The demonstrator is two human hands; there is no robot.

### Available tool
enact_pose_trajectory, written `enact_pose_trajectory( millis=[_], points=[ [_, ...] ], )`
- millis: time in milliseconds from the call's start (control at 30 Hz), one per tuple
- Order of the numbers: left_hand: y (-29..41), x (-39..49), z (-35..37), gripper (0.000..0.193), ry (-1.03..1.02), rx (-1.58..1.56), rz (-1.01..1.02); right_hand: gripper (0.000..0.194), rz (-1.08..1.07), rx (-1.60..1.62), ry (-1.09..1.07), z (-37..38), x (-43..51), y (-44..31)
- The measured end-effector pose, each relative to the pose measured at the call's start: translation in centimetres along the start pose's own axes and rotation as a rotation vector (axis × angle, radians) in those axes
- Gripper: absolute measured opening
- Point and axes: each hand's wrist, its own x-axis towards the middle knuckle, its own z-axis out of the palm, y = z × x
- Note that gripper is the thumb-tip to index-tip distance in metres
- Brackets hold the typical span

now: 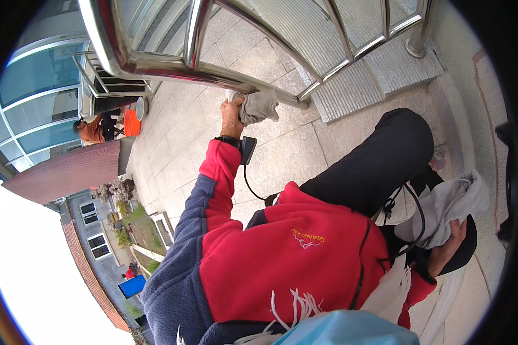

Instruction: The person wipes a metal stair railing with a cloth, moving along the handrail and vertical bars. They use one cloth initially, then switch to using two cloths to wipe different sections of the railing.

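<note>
My left hand [232, 117] is closed around a bunched grey cloth [260, 106], which lies against the lower tube of a stainless steel railing [224, 77]. A device is strapped to that wrist, with a black cable running from it. At the right, low beside my bent leg, my right hand [451, 246] grips a second, paler grey cloth [446, 211] that hangs loosely over its fingers. Part of that hand is hidden by the cloth. A black cable loops next to it.
Ribbed stone steps [349, 95] lie beyond the railing's bars, over tiled paving [181, 125]. A wall edge curves along the right. Farther off at the left, a person in an orange top [93, 130] sits by an orange tub [132, 123]. A blue container [132, 286] stands farther away.
</note>
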Motion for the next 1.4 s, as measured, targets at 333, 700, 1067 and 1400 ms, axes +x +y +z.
enact_pose_trajectory(
  millis=[333,700,1067,1400],
  points=[
    [15.2,-10.2,4.0,0.027,0.055,0.002,0.436,0.047,-0.196,-0.064,-0.18,1.7,-1.1,0.0],
    [21.0,-13.2,8.4,0.055,0.375,0.529,1.135,0.04,-0.661,-0.322,-0.347,4.8,-1.3,-0.4],
    [16.6,-10.4,8.5,0.075,0.476,0.57,1.263,0.043,-0.51,-0.086,-0.435,4.9,-0.2,0.3],
    [14.9,-10.3,8.5,0.073,0.535,0.765,1.104,0.046,0.055,0.48,-0.514,7.5,0.7,-0.7]
  ],
)
